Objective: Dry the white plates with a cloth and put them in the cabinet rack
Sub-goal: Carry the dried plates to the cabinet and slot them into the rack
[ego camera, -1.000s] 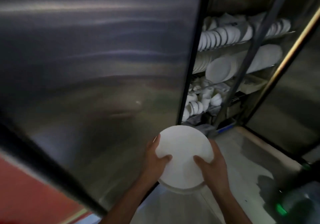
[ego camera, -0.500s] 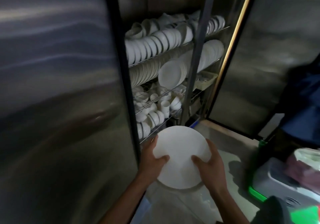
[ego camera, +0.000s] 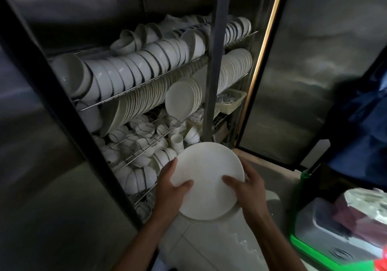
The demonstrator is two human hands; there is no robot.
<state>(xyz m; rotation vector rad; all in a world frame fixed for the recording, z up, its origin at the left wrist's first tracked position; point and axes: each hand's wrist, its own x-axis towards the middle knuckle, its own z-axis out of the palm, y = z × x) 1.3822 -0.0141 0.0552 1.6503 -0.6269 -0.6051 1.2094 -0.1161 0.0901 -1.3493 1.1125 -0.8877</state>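
A small stack of white plates [ego camera: 209, 172] is held flat in front of the open cabinet. My left hand [ego camera: 169, 189] grips its left rim, thumb on top. My right hand [ego camera: 248, 187] grips the right rim the same way. The cabinet's middle wire rack [ego camera: 232, 86] holds rows of upright white plates [ego camera: 182, 96], one group leaning near the centre post. No cloth is in view.
The top rack carries rows of white bowls [ego camera: 129, 71]; lower racks hold cups and small bowls [ego camera: 146, 145]. A steel door [ego camera: 310, 71] stands open at right, another steel panel [ego camera: 41, 166] at left. A person in dark blue [ego camera: 360, 124] and a green-edged machine [ego camera: 326, 235] are at right.
The view has swung left to right and closer, so the open cabinet now fills the centre. Both hands keep the same hold on the plates, now nearer the racks.
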